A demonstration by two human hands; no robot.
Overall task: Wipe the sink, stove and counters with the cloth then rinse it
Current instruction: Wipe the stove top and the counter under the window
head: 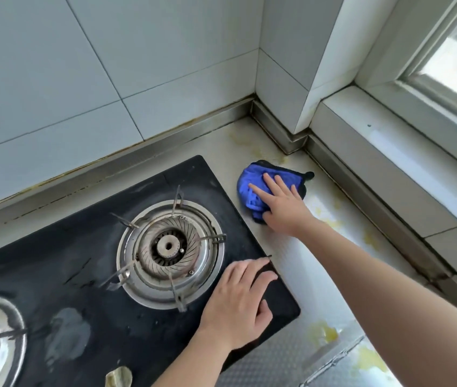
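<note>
Blue cloth (252,188) is bunched on the counter (286,247) right of the stove (87,263), my right hand (284,203) pressing it flat-fingered; left hand (238,303) rests open on the stove's black glass; yellowish stains dot the counter (pretty grimy); two burners (170,254), one window (456,51), grey tiled walls (96,65).

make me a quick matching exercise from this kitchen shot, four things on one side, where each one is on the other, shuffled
Things:
1. blue cloth
2. left hand
3. right hand
4. burner

Places:
A. resting on the right edge of the black stove
B. set into the stove top
C. on the counter, right of the stove
D. pressing on top of the cloth

Pairs: 1-C, 2-A, 3-D, 4-B
</note>
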